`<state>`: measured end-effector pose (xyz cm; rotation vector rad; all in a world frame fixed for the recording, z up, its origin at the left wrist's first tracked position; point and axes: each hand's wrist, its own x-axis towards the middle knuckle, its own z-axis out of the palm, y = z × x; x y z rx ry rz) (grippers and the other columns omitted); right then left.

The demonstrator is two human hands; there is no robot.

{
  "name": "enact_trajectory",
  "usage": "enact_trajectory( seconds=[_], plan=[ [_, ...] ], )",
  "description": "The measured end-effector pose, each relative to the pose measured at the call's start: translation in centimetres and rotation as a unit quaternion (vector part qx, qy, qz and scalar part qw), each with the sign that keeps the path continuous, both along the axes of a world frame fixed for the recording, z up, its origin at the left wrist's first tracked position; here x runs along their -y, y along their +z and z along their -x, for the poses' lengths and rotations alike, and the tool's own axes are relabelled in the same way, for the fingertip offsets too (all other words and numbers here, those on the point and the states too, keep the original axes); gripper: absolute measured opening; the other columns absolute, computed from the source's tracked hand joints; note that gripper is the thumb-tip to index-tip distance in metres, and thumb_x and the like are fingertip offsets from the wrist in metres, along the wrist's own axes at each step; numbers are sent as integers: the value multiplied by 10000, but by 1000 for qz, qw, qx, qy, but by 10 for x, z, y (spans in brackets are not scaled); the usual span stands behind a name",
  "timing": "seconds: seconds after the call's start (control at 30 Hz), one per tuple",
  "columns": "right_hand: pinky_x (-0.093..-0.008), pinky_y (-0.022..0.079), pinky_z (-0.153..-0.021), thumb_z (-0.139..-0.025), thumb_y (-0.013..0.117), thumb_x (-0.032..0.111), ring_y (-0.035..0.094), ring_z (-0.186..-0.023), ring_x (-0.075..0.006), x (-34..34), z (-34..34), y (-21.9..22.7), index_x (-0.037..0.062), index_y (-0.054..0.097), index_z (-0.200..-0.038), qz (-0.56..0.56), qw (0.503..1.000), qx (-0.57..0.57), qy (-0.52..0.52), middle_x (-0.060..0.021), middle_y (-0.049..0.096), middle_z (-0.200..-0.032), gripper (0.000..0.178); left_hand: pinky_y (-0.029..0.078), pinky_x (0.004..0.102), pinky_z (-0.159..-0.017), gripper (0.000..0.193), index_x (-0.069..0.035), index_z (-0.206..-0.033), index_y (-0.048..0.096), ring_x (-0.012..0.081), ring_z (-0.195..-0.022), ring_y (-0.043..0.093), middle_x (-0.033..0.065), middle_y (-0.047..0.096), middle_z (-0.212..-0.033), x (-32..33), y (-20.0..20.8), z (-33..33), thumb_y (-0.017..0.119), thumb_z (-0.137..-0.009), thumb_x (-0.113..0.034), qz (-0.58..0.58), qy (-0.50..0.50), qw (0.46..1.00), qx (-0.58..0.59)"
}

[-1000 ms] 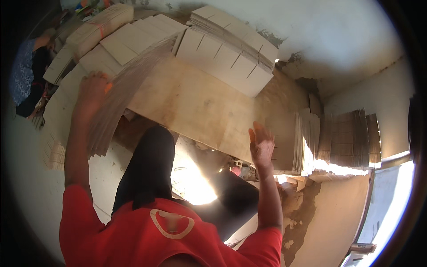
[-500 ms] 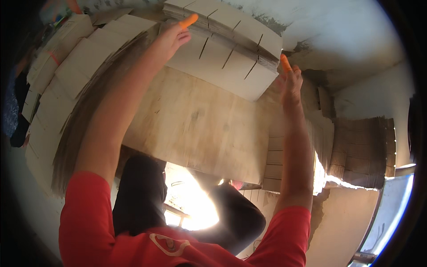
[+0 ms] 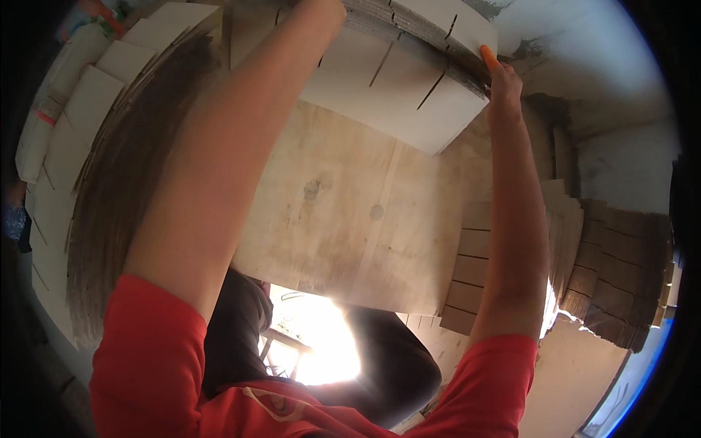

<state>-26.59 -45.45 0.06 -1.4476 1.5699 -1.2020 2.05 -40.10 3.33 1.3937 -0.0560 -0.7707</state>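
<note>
Both my arms reach up to the white slotted cardboard stack [image 3: 398, 77], long axis running upper-left to lower-right. My right hand [image 3: 502, 79], orange fingertip cover on, presses its right edge. My left hand [image 3: 321, 9] is cut off at the frame top, so I can't tell its grip. Plywood tabletop [image 3: 343, 212] below; brown cardboard bundles [image 3: 613, 277] at right.

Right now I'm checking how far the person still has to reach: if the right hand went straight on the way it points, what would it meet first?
The right hand already looks to be at the corner of the white stack of flat cardboard sheets on the wooden table, so it would meet that stack's dark layered edge first. Depth there is unclear.
</note>
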Motion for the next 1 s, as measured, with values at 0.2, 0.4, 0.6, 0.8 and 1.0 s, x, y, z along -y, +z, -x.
enact_trajectory(
  seconds=[0.2,0.4,0.6,0.8,1.0],
  plan=[
    [-254,425,-778,-755,641,75,544,-856,-128,9,5,-14,-103,597,-1105,84,984,151,40,-73,614,-989,395,478,365,-513,388,-29,-863,579,206,-670,579,89,610,-776,3,-5,11,821,-602,-182,-1,35,999,15],
    [-265,433,-818,-733,687,50,547,-929,-131,-31,0,-1,-122,509,-1197,114,971,199,74,-91,586,-1060,526,372,301,-469,294,-81,-809,570,165,-584,482,42,555,-781,10,-27,-17,777,-600,-100,116,3,990,-77],
    [-315,405,-902,-753,702,185,499,-1062,-160,-76,23,-4,-60,498,-1232,56,955,291,25,-74,525,-1128,575,341,265,-548,244,-132,-672,515,137,-607,413,7,485,-711,-34,-36,-8,744,-623,-64,209,-83,964,-141],
    [-290,462,-831,-821,595,83,578,-949,-159,-69,18,11,-76,542,-1187,12,969,233,84,-95,597,-1085,402,376,290,-576,198,-117,-644,531,159,-602,436,27,484,-669,-25,-15,-17,712,-642,-38,221,-39,962,-157],
    [-322,475,-892,-834,576,41,589,-1021,-206,-102,26,31,-101,523,-1216,208,937,254,119,-160,580,-1177,411,462,381,-646,131,-59,-717,593,239,-704,546,87,586,-761,-40,-10,-14,712,-662,-62,330,-77,931,-136]
  ],
)
